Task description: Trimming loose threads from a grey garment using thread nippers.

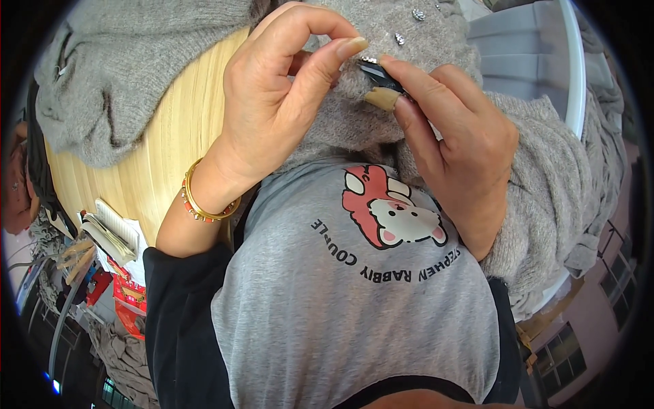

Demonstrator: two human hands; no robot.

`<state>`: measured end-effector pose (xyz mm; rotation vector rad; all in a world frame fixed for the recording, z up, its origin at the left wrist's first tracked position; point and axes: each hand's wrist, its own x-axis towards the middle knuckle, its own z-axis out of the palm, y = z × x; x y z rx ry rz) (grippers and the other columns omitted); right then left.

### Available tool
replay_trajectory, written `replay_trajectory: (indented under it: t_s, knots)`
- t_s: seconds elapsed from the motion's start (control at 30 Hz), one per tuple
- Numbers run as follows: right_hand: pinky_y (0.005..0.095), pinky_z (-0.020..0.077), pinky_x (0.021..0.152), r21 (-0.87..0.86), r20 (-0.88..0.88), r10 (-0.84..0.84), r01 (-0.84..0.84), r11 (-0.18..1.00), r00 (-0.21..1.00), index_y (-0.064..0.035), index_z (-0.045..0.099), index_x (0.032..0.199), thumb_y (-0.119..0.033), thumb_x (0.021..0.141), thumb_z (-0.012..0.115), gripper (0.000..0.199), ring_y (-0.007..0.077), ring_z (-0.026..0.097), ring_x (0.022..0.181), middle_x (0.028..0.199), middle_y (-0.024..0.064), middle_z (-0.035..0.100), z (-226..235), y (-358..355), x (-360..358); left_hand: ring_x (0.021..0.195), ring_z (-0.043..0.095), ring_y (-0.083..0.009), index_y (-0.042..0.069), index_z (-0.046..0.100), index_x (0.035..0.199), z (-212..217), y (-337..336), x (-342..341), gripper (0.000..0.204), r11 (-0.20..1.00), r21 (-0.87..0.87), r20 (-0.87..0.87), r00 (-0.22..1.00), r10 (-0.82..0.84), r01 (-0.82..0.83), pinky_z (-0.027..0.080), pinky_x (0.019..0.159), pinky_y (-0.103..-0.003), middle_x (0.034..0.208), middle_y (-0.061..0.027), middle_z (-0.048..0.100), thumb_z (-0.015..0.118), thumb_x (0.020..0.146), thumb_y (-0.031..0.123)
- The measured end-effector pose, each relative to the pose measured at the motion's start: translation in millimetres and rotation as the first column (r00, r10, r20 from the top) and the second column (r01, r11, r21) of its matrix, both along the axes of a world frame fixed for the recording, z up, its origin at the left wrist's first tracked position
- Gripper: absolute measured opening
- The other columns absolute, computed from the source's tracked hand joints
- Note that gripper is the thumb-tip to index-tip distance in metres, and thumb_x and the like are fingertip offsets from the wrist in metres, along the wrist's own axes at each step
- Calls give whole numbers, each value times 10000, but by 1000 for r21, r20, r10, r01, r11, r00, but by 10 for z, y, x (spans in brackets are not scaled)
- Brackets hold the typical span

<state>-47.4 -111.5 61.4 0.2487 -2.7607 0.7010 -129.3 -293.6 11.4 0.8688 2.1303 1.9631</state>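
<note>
My left hand (272,88) is raised over the knitwear, thumb and forefinger tips pinched together. Whatever they hold, if anything, is too fine to see. Close by on the right, my right hand (453,129) grips small black thread snips (379,73), their blades partly hidden by the fingers. A tan covering (383,99) wraps my right thumb tip. Under both hands lies a fuzzy grey knitted sweater (340,123). Sparkling stone ornaments (399,39) dot its far part, and another glints beside the snips.
A light wooden table (163,129) curves along the left, with another grey knit (157,61) on it. Notebooks (109,232) and red packages (129,293) sit at the lower left. On the right stands a pale blue plastic tub (524,48), grey knitwear (545,198) draped over its rim.
</note>
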Motion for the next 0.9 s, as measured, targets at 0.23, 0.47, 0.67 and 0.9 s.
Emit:
replay_trajectory:
  t_s: [0.23,0.47,0.67,0.9]
  knots:
    - [285,427,502,-120,42,79,-74,990,996,-81,719,1106,8,777,693,343,162,540,554,709,48,562,-100,111,16,769,555,-65,-9,601,1078,31,-5,-12,126,991,-132,-21,999,-29,26,478,657,-193,1099,-68,604,569,989,75]
    - [291,447,532,-205,135,49,-21,978,990,-68,704,1126,-11,785,682,346,164,568,584,736,61,584,-236,312,83,626,566,-157,7,648,913,-11,0,-214,119,901,-430,-212,977,-34,-62,453,561,-270,795,-68,610,652,931,124]
    - [234,402,561,-390,196,-11,88,917,980,-41,685,1158,-3,799,672,362,93,514,646,786,27,571,-386,487,176,641,579,-195,20,673,914,64,284,-263,169,867,-492,-196,980,-21,-80,471,604,-313,784,-92,604,723,864,174]
    - [159,388,650,-580,255,-66,207,788,965,12,648,1211,33,871,638,340,28,503,753,938,-12,607,-582,643,157,624,554,-187,48,698,936,-302,505,-312,261,809,-587,-90,994,-58,-6,468,602,-325,742,-56,569,787,794,248]
